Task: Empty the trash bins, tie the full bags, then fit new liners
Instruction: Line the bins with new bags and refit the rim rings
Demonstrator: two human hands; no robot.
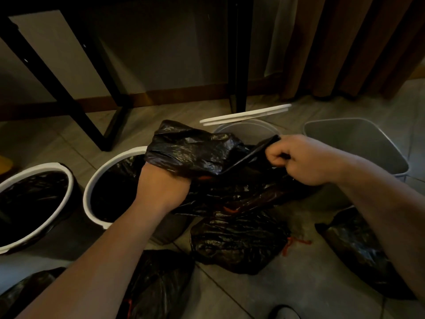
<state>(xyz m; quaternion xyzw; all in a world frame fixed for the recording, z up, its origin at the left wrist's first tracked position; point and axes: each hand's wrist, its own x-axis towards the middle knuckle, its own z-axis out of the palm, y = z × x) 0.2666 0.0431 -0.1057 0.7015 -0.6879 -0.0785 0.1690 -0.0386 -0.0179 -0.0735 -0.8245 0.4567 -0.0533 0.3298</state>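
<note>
My left hand [164,184] reaches into a crumpled black liner [190,150], its fingers hidden inside the plastic. My right hand [296,160] pinches a stretched strip of the same liner, pulling it right. The liner hangs over a grey round bin [243,128] with a white ring lid [246,115] tilted on its far rim. Two white-rimmed bins, one at the far left [34,203] and one nearer the middle [108,171], hold black liners. A grey square bin [354,143] stands unlined at the right.
Full black bags lie on the tiled floor: one in front [236,242] with a red drawstring, one at right [358,256], one near my left forearm [158,284]. Black table legs [238,54] and brown curtains [345,42] stand behind the bins.
</note>
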